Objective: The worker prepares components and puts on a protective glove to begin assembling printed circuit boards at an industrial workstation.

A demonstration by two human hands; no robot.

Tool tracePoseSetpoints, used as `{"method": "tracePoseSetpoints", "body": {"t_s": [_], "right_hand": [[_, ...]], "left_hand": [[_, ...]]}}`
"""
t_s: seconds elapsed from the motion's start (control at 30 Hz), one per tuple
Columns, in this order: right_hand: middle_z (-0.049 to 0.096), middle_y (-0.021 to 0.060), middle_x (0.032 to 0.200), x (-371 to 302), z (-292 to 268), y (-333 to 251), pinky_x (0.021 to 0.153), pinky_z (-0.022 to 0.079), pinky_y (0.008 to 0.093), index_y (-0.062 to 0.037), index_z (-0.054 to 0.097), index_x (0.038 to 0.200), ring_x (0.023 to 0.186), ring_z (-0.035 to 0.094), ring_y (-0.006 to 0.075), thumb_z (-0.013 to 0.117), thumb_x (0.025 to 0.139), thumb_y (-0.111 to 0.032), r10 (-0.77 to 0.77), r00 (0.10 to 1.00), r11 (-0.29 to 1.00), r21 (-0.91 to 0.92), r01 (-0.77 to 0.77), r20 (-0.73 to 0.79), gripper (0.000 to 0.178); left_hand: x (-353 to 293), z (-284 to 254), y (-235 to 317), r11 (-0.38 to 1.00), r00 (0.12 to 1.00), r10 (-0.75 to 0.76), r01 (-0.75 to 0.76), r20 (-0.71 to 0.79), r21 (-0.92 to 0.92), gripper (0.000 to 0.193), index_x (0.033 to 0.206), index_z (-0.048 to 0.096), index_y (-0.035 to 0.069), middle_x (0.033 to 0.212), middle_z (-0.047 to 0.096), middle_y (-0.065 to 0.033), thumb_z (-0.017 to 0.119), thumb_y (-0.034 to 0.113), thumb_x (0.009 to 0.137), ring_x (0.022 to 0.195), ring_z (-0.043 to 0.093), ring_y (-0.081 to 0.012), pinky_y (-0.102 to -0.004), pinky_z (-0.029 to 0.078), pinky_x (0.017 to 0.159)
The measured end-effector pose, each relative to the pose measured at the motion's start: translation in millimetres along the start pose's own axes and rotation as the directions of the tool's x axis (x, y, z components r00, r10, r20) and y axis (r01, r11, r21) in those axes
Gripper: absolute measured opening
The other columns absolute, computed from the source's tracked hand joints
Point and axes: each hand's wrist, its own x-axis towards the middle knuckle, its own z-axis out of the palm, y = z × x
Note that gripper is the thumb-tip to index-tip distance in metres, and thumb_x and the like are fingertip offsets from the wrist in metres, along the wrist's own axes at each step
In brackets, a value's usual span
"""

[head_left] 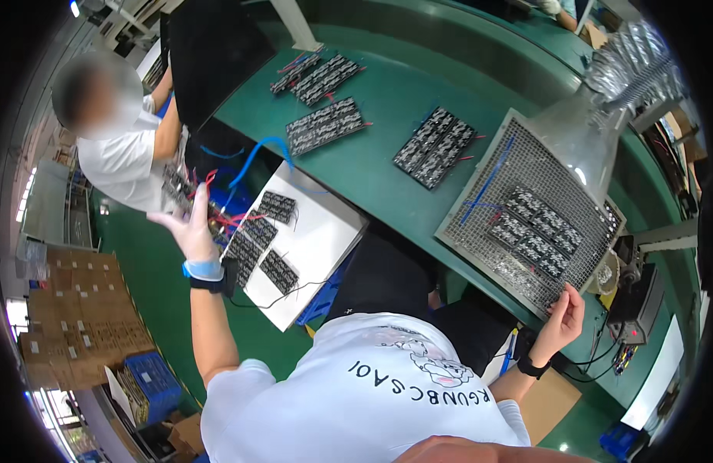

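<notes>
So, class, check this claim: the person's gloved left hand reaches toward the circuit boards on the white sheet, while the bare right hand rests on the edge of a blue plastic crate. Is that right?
Not quite. The head view shows the right hand at the edge of a grey wire mesh tray holding dark circuit boards, not a blue crate. The rest holds: the gloved left hand reaches toward the circuit boards on the white sheet.

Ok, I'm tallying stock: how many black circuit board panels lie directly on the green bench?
4 panels: two side by side at the far end, one just nearer, one beside the mesh tray. Others may be hidden.
</notes>
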Motion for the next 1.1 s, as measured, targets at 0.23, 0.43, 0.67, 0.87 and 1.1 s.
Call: {"method": "tracePoseSetpoints", "body": {"t_s": [0.23,0.43,0.67,0.87,1.1], "right_hand": [[0.062,-0.0029,0.087,1,-5,14,0.058,0.038,0.0160,0.0001,0.068,0.113,0.067,0.048,0.0011,0.059,0.099,-0.010,-0.051,0.999,0.998,-0.031,0.051,0.003,0.019],[0.063,-0.0026,0.088,0,-5,9,0.059,0.039,0.0164,-0.0009,0.068,0.115,0.068,0.049,0.0013,0.060,0.099,-0.012,-0.059,0.998,0.997,-0.051,0.059,0.016,0.021],[0.064,-0.0025,0.089,1,-6,11,0.059,0.039,0.0166,-0.0020,0.068,0.116,0.068,0.049,0.0017,0.060,0.099,-0.014,-0.043,0.999,0.996,-0.073,0.045,0.029,0.022],[0.059,-0.0045,0.084,3,-7,9,0.059,0.037,0.0168,-0.0018,0.069,0.115,0.067,0.046,0.0015,0.060,0.099,-0.014,-0.061,0.998,0.991,-0.119,0.064,0.029,0.022],[0.058,-0.0054,0.084,5,-2,7,0.060,0.036,0.0173,-0.0022,0.069,0.117,0.068,0.045,0.0018,0.061,0.099,-0.016,-0.035,0.999,0.987,-0.154,0.039,0.027,0.023]], "left_hand": [[-65,-83,-112,0.942,0.940,-0.284,0.310,-0.188,0.127,0.132,0.148,-0.019,-0.011,0.156,0.017,-0.0311,0.085,0.029,0.078,0.140,0.033,-0.0330,-0.0405,0.025,0.117],[-142,-62,-188,0.567,0.761,-0.562,0.640,-0.325,0.518,0.151,0.148,-0.020,-0.011,0.148,0.033,-0.0355,0.088,0.051,0.063,0.139,0.037,-0.0389,-0.0340,0.025,0.117],[-154,-132,-279,0.243,0.428,-0.490,0.904,-0.759,0.352,0.154,0.151,-0.012,-0.008,0.135,0.050,-0.0331,0.091,0.055,0.054,0.122,0.056,-0.0411,-0.0413,0.044,0.106],[-145,-159,-280,-0.140,0.534,-0.500,0.727,-0.681,0.672,0.143,0.153,-0.013,-0.002,0.132,0.054,-0.0251,0.082,0.059,0.065,0.118,0.060,-0.0355,-0.0438,0.051,0.099],[-154,-164,-345,-0.082,0.567,-0.535,0.703,-0.626,0.707,0.147,0.153,-0.012,-0.003,0.134,0.052,-0.0277,0.079,0.068,0.062,0.121,0.058,-0.0343,-0.0422,0.051,0.097]]}}
